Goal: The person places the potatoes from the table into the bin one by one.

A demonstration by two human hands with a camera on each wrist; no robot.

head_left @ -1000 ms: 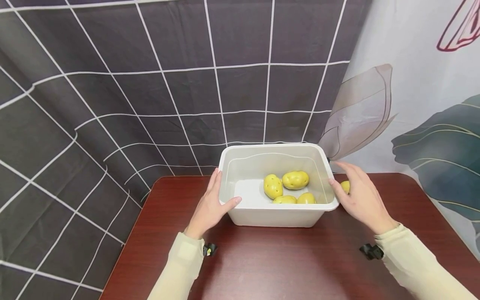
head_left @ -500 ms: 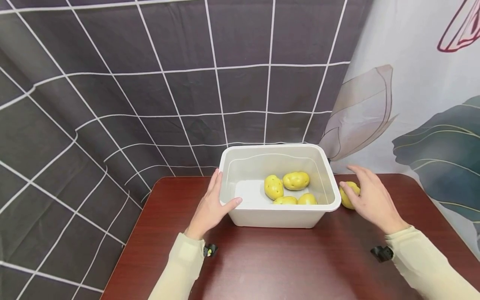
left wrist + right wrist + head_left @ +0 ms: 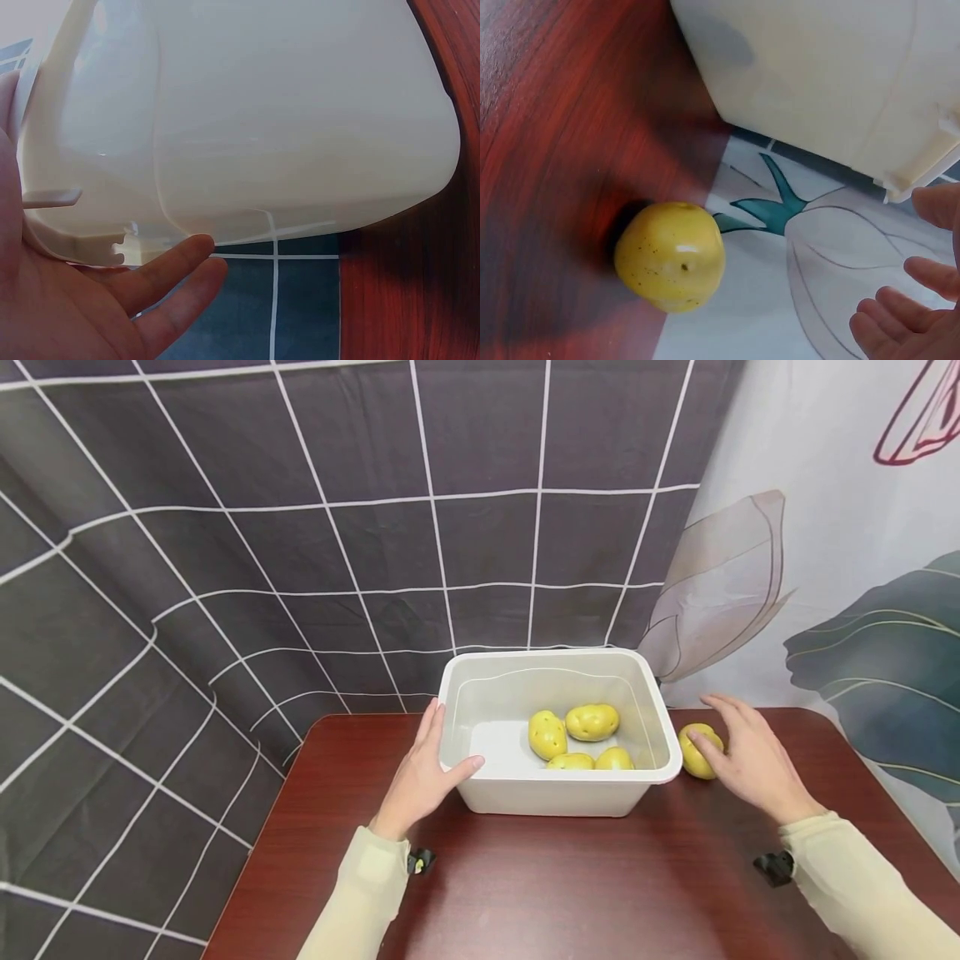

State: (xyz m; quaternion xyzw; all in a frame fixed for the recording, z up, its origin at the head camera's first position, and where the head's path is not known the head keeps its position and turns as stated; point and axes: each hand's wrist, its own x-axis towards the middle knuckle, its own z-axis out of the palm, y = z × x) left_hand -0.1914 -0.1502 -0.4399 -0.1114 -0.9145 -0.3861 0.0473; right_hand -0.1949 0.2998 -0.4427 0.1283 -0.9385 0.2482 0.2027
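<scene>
A pale grey plastic bin (image 3: 547, 797) stands on the table in the head view, with several yellow potatoes (image 3: 547, 734) lying toward its right side. My left hand (image 3: 418, 779) rests at the bin's left front corner, thumb over the rim and fingers extended along the outer side. In the left wrist view, fingertips (image 3: 196, 246) lie against the bin's wall (image 3: 300, 112) below its rim. One more potato (image 3: 671, 256) sits on the table just right of the bin. My right hand (image 3: 756, 764) hovers beside that potato, fingers relaxed and holding nothing.
The reddish-brown wooden table (image 3: 517, 885) has rounded back corners. Behind it hangs a dark gridded cloth (image 3: 480, 543), close to the bin's back, with a pale leaf-patterned cloth (image 3: 832, 527) at the right.
My right hand has left the bin's right rim and moved to the right, uncovering the loose potato. The left hand has stayed on the bin, and the bin has hardly shifted.
</scene>
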